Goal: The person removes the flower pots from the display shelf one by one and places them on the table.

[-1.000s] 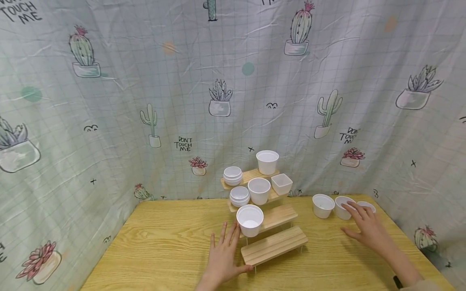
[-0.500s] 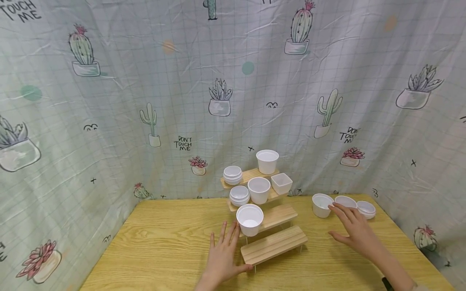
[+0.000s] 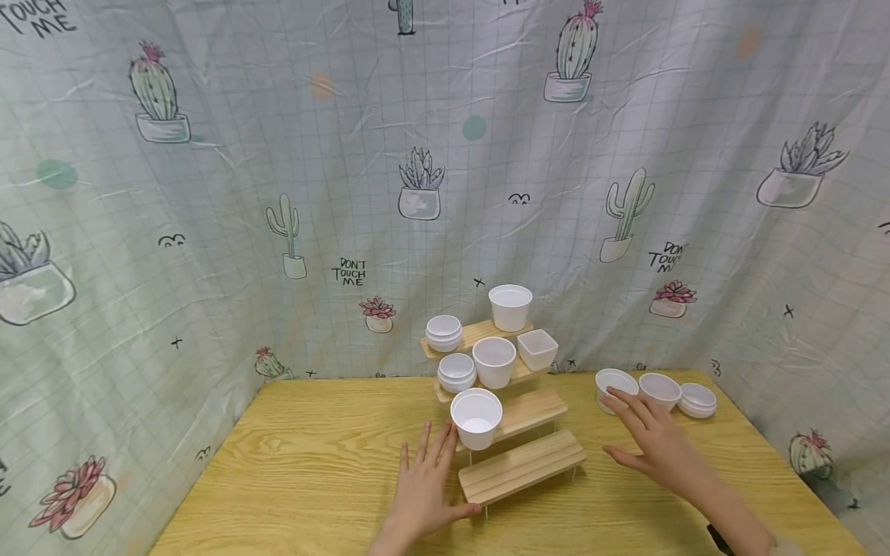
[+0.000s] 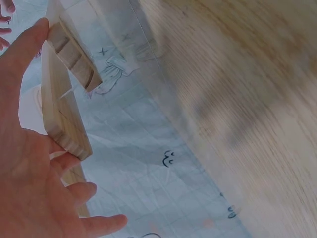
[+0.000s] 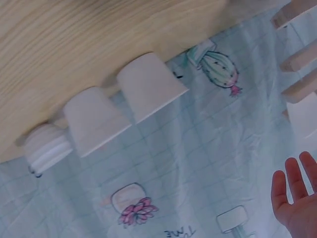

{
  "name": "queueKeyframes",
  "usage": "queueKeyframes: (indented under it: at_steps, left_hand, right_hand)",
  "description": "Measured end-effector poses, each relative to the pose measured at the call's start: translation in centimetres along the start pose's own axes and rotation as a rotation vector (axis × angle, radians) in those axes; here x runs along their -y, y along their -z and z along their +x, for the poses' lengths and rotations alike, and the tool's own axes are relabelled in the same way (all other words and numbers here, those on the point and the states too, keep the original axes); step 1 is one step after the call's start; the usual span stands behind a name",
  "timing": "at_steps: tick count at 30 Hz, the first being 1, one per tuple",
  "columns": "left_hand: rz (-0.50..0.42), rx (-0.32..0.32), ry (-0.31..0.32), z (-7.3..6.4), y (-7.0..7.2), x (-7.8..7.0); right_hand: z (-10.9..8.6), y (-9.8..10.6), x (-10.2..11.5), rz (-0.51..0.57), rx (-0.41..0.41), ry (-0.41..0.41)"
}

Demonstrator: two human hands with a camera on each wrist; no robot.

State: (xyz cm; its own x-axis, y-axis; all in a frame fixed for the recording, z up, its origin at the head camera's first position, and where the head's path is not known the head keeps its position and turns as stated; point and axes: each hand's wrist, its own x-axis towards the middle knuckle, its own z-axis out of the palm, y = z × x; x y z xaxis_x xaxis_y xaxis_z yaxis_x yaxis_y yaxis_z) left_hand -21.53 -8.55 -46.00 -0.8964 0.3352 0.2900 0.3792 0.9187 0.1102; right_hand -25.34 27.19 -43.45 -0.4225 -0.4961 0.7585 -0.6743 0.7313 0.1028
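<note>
A stepped wooden stand [image 3: 523,467] carries several white pots. My left hand [image 3: 422,494] rests against the stand's left side with fingers spread; in the left wrist view its thumb and fingers touch the ends of two wooden steps [image 4: 69,129]. A round white pot [image 3: 477,421] stands on the second step up, close by those fingertips. My right hand [image 3: 657,448] is held over the table to the right, fingers extended and holding nothing. Its fingertips overlap the nearest of three white pots in the head view. In the right wrist view these pots [image 5: 148,87] stand in a row.
Higher steps hold a square pot [image 3: 538,350], two ridged pots [image 3: 443,333] and two more round ones [image 3: 511,307]. Another ridged pot [image 3: 698,401] ends the row on the right. A cactus-print curtain [image 3: 334,154] hangs behind the wooden table [image 3: 306,463].
My right hand has moved left, from the far pots of the row toward the pot nearest the stand. My left hand and the pots have stayed in place.
</note>
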Motion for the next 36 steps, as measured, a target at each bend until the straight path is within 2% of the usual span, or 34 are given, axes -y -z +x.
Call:
queueKeyframes:
  at_steps: [3,11,21,32,36]
  left_hand:
    - [-0.006,0.004,0.001,0.0,0.1,0.1]
    - [0.031,-0.025,-0.01,-0.1,0.1,0.2]
    - [0.025,-0.043,-0.018,-0.2,-0.3,0.3]
    - [0.025,-0.048,-0.02,-0.2,-0.3,0.3]
    - [0.024,-0.039,-0.02,-0.3,-0.2,0.2]
  right_hand:
    - [0.7,-0.3,0.8,0.01,-0.007,0.032]
    - [2.4,-0.9,3.1,0.051,0.039,0.057]
    - [4.9,-2.1,6.4,0.099,0.089,0.044]
    - [7.3,-4.2,8.8,0.125,0.017,0.08]
    - [7.8,-4.6,9.4,0.11,0.036,0.086]
